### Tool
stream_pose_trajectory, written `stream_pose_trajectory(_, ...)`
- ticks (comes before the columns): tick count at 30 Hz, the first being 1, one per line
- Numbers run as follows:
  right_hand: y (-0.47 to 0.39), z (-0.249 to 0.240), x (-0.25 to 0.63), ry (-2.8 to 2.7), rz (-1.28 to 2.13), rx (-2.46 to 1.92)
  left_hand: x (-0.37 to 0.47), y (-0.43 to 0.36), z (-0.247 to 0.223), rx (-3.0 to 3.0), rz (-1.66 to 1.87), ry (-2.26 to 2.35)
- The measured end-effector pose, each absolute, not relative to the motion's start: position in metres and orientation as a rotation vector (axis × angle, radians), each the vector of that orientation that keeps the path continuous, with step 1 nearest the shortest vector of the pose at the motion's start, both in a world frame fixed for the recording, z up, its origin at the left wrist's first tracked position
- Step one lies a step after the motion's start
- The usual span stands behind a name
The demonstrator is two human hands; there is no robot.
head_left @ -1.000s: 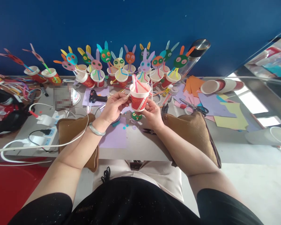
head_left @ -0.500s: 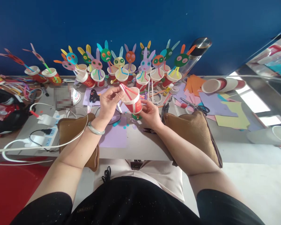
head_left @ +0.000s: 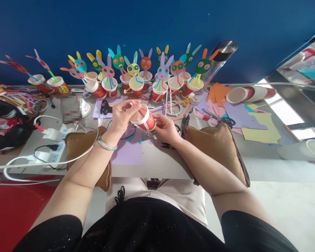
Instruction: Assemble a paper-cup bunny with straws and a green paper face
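Observation:
A red and white paper cup [head_left: 147,123] is held above the table, tilted with its mouth toward the upper left. Pink and red strips [head_left: 142,111] stand in it and lean over its rim. My left hand [head_left: 123,113] pinches the strips at the cup's left side. On the right, my right hand [head_left: 168,129] has its fingers closed round the cup's lower side. Under the hands lies a purple paper sheet [head_left: 127,154] with small blue scraps near it.
Behind stand several cups with paper rabbit heads [head_left: 163,71]. A glue gun [head_left: 105,107] lies left, scissors [head_left: 222,119] and coloured paper [head_left: 264,127] right. Brown cushions [head_left: 212,147] lie under both forearms. At the left are a power strip [head_left: 58,150] and cables.
The cup has moved slightly left and down and turned in my hands. My left fingers have come down over the strips, whose ends now show less above the rim.

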State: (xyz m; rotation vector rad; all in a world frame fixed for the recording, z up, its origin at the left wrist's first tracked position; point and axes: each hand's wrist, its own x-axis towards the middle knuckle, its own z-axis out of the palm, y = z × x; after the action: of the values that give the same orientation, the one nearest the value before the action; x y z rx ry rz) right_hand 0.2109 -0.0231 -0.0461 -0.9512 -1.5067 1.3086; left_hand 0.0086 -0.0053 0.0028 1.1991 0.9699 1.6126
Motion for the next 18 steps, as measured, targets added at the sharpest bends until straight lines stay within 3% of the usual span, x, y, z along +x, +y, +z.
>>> stream_pose_trajectory(12,-0.021,-0.040,0.213,-1.501,1.320,-0.932,0.003,-0.012,0.015,1.398,1.479,0.905)
stream_pose_trajectory(18,-0.021,-0.039,0.213,-1.400,1.559,-0.885,0.001,-0.008,0.010,1.321,1.450,0.831)
